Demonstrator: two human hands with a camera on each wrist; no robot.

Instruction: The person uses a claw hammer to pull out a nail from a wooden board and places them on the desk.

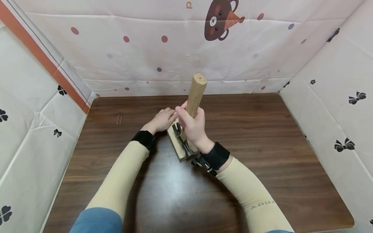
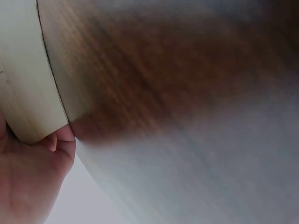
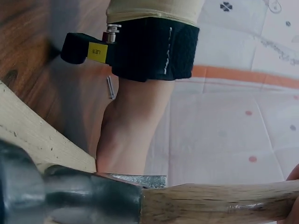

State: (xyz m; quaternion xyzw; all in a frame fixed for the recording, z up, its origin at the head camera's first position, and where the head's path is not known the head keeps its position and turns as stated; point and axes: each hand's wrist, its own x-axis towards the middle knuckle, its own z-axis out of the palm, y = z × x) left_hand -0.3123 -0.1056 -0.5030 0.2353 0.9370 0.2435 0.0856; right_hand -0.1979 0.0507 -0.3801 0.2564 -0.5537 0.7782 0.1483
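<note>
My right hand (image 1: 192,124) grips the wooden handle of a claw hammer (image 1: 197,92), which stands nearly upright with its butt end up. The dark metal hammer head (image 3: 88,191) lies low against a pale wooden board (image 1: 175,142); its exact contact with the board is partly hidden. My left hand (image 1: 163,120) holds the board's far end, and its fingers curl at the end edge in the left wrist view, where the board (image 2: 28,70) fills the upper left. In the right wrist view, only a bit of the right hand shows at the edge.
Two thin nails (image 1: 119,119) lie on the dark brown wooden table (image 1: 247,129), left of the left hand. Patterned white sheets (image 1: 140,48) hang behind the table and at both sides. Black bands (image 1: 216,155) circle both wrists.
</note>
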